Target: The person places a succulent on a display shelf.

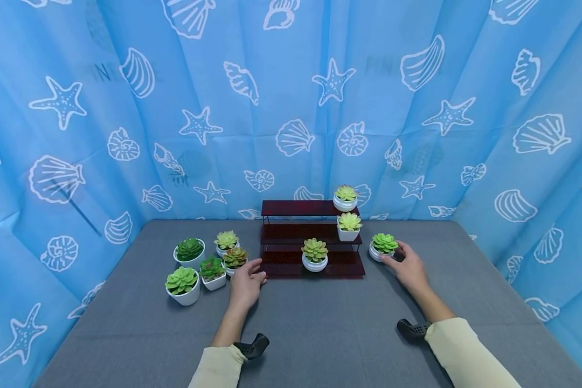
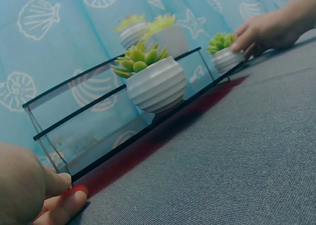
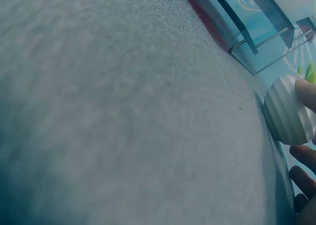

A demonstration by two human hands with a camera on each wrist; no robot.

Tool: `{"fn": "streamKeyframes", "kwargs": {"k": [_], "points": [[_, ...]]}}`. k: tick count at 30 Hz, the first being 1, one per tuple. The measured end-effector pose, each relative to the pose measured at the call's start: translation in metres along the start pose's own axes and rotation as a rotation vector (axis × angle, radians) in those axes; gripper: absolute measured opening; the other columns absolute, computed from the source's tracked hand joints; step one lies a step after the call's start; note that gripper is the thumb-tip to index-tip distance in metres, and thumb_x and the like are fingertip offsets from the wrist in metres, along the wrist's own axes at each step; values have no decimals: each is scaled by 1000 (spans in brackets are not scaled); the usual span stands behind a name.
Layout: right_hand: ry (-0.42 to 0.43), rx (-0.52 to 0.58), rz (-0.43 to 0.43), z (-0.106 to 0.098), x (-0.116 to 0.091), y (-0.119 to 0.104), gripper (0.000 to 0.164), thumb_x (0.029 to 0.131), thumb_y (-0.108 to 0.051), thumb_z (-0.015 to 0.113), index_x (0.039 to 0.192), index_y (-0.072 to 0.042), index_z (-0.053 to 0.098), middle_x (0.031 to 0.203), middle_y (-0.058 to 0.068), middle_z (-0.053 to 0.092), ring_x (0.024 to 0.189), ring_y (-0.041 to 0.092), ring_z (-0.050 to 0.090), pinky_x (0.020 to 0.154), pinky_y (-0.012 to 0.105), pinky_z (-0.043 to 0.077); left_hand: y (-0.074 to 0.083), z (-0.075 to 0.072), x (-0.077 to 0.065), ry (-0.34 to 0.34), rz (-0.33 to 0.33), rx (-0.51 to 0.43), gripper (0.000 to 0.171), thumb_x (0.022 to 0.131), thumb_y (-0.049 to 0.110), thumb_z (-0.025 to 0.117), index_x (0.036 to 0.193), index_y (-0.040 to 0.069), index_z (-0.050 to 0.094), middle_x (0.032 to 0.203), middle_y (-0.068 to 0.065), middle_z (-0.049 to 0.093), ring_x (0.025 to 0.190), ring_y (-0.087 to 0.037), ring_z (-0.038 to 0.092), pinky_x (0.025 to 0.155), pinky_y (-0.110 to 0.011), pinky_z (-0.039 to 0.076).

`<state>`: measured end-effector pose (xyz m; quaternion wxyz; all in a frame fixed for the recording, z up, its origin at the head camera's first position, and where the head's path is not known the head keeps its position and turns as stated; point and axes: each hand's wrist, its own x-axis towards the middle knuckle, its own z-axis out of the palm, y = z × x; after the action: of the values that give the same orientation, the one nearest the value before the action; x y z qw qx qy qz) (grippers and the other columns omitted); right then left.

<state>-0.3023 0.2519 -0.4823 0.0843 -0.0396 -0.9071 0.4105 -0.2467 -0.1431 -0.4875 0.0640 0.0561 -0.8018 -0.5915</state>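
Observation:
My left hand is at the front left corner of a dark red three-tier display stand. In the left wrist view, its thumb and a finger pinch the corner of the lowest tier. To the right of the stand, my right hand grips a small succulent in a round ribbed white pot, thumb on the near side. That pot sits at the tabletop in the right wrist view. Three other succulents stand on the tiers: one on top, one in the middle and one on the lowest.
Left of my left hand stands a group of several potted succulents, among them a bright green one and a square-potted one. A grey cloth covers the table. A blue shell-print curtain hangs behind and at both sides.

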Motion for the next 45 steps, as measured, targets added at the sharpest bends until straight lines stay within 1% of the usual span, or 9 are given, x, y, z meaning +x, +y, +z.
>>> {"fn": "streamKeyframes", "kwargs": {"k": [7, 12, 20, 25, 29, 31, 37, 40, 45], "points": [[-34, -32, 16, 5, 6, -6, 80, 91, -36, 69, 145, 10, 31, 143, 34, 37, 132, 47, 34, 107, 57, 29, -1, 0, 0, 8, -5, -2, 36, 96, -1, 57, 132, -2, 57, 128, -24, 59, 90, -23, 69, 75, -33, 57], [-18, -13, 25, 7, 6, -7, 77, 90, -36, 70, 143, 8, 35, 142, 33, 39, 131, 46, 36, 107, 57, 29, 1, 1, -1, 9, 6, -12, 36, 96, -2, 57, 132, -3, 57, 127, -25, 58, 89, -23, 69, 74, -32, 57], [31, 8, 31, 6, -2, -10, 73, 89, -34, 72, 140, 6, 40, 140, 31, 42, 129, 46, 38, 105, 57, 32, 1, 1, 0, 8, 12, -14, 36, 95, -3, 58, 131, -3, 57, 127, -25, 59, 89, -23, 69, 73, -31, 57], [18, 5, 22, 6, -8, -17, 73, 89, -36, 71, 141, 5, 40, 140, 31, 42, 129, 45, 39, 104, 58, 33, 1, 0, -1, 1, 4, -5, 36, 96, -2, 57, 132, -2, 56, 128, -25, 58, 88, -23, 69, 74, -33, 57], [10, 35, 16, 7, -17, -22, 73, 89, -38, 71, 140, 4, 40, 141, 30, 43, 130, 43, 39, 105, 57, 32, 1, 0, -1, -2, 3, -8, 37, 96, -2, 57, 132, -3, 56, 128, -26, 58, 88, -24, 69, 74, -33, 57], [14, 59, 2, 9, -22, -24, 71, 89, -37, 71, 139, 4, 42, 139, 29, 45, 129, 42, 40, 105, 56, 32, 1, 0, -1, 2, 10, -10, 37, 95, -3, 57, 132, -3, 56, 127, -26, 58, 88, -24, 69, 74, -33, 57], [40, 134, -89, 16, -33, -31, 60, 88, -29, 74, 132, 3, 50, 131, 27, 53, 122, 38, 46, 101, 52, 36, 0, 1, 0, 18, 40, -32, 36, 93, -6, 58, 130, -7, 57, 124, -29, 59, 87, -27, 70, 72, -32, 58], [29, 129, -107, 21, -38, -34, 60, 87, -29, 75, 133, 2, 49, 132, 26, 53, 124, 38, 46, 103, 53, 35, -1, 2, 1, 18, 41, -32, 36, 93, -7, 58, 129, -7, 57, 124, -29, 59, 88, -27, 70, 71, -31, 58], [6, 109, -118, 29, -43, -39, 64, 85, -29, 77, 134, 1, 49, 134, 24, 52, 125, 38, 46, 104, 54, 34, -3, 2, 1, 20, 29, -18, 36, 94, -5, 59, 130, -4, 58, 124, -27, 60, 88, -26, 70, 71, -30, 57]]}}
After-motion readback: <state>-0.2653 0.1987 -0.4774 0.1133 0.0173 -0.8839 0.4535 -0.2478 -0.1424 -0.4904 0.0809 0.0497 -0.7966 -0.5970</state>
